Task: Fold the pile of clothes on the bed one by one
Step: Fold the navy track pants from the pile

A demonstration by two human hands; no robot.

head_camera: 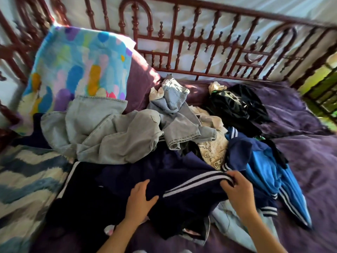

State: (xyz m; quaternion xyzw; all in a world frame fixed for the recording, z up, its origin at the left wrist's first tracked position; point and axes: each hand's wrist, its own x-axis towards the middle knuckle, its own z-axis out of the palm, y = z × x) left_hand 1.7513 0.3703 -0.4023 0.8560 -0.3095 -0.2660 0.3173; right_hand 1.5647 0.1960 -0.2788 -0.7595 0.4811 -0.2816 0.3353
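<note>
R hand [237,189] pinches navy garment [164,177], L hand [140,199] flat.

I read one print only: outlined block letters on the cream shirt [213,150] in the pile. One letter reads as "B". A rounded letter just beside it may be "O", but I cannot confirm it. Folds and blur leave the rest of the word unreadable.

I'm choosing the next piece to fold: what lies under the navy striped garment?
Pale denim pokes out beneath the navy striped garment at its near right edge, on the purple bedspread. Whatever else lies beneath is covered.
</note>
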